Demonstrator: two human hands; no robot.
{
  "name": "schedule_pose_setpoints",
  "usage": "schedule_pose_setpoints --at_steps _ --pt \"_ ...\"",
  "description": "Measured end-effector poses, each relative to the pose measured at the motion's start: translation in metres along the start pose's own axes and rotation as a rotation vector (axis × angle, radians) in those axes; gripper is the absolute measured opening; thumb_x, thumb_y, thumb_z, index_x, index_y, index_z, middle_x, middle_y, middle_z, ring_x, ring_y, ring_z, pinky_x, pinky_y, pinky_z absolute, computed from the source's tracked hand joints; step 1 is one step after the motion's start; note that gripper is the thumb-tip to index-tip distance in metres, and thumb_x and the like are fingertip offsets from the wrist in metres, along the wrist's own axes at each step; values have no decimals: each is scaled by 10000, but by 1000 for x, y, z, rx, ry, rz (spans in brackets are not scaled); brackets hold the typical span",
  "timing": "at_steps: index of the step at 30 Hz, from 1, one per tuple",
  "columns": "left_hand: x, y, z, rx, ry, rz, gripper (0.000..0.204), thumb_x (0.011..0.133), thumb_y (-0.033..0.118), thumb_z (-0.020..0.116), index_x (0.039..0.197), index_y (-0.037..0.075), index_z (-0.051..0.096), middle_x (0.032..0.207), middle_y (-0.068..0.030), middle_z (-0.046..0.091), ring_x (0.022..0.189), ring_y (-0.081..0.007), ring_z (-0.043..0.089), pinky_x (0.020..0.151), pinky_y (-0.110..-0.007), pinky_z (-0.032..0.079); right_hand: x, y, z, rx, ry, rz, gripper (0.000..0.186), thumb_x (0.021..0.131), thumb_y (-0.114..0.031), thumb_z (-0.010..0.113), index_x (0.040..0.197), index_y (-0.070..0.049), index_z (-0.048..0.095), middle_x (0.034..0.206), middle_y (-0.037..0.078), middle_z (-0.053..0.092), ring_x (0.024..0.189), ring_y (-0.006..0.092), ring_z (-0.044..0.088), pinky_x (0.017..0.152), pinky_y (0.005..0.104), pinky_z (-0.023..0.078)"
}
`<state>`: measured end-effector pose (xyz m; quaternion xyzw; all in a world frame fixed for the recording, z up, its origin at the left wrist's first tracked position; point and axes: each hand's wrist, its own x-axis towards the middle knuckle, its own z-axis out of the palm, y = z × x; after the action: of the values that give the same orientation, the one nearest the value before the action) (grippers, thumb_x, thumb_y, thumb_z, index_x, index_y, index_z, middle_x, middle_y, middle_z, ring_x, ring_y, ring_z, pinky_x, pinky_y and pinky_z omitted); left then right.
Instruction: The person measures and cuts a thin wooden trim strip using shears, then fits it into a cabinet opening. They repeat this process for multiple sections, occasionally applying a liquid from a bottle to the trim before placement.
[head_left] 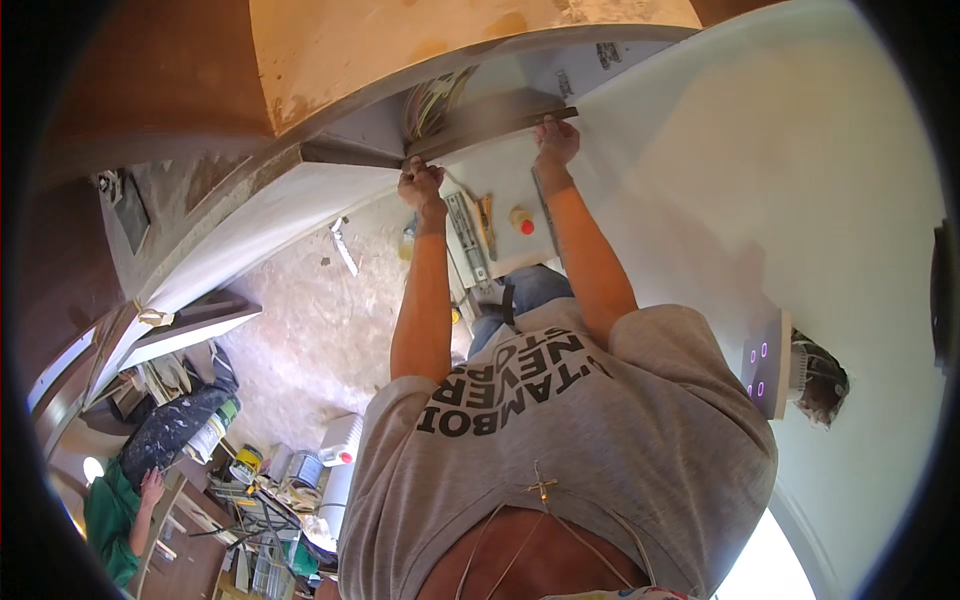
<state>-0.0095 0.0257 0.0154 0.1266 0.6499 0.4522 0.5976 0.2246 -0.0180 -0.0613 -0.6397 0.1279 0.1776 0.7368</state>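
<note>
Both my arms reach forward to a narrow dark brown board (490, 130) at the edge of a cabinet recess (365, 128). My left hand (421, 185) is closed at the board's left end, its fingertips pinched at the edge. Near the right end, my right hand (557, 143) grips the same board with curled fingers. Behind the board, a bundle of loose wires (437, 100) shows inside the recess. The board's far side is hidden, and whether it is fastened to the cabinet I cannot tell.
Below my hands lie a grey metal tool (467, 238), a yellow-handled tool (487, 222) and a roll with a red end (523, 222). A touch panel (765, 365) hangs off the right wall. At lower left, a person in green (112, 520) is near paint cans (245, 462).
</note>
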Motion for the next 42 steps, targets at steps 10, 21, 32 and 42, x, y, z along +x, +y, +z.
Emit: schedule_pose_setpoints --at_steps 10,21,32,42 --pt "-2 0 -2 -48 -52 19 201 893 212 623 795 69 522 634 -72 612 520 -154 594 496 -252 526 -19 -15 3 -106 -23 -78 178 807 7 684 779 29 509 638 92 557 469 153 513 408 271 441" --pt "2 1 -3 -19 -51 -47 224 883 223 639 799 68 501 617 -57 587 504 -144 573 478 -232 508 -29 -36 7 -68 -47 33 202 795 11 696 773 24 495 632 105 561 466 164 526 403 275 454" --pt "3 -3 -2 -114 -26 -23 229 892 195 631 790 64 474 617 -70 573 511 -155 557 483 -259 539 -37 -45 6 -54 -81 187 243 842 -41 664 932 -12 440 716 85 564 499 170 548 478 312 543" --pt "8 -16 -10 -166 -138 74 222 899 223 629 803 105 468 649 -57 601 527 -138 581 476 -226 494 -63 -55 5 -91 -270 359 217 840 -96 679 933 -39 491 773 80 586 662 189 609 600 310 575"
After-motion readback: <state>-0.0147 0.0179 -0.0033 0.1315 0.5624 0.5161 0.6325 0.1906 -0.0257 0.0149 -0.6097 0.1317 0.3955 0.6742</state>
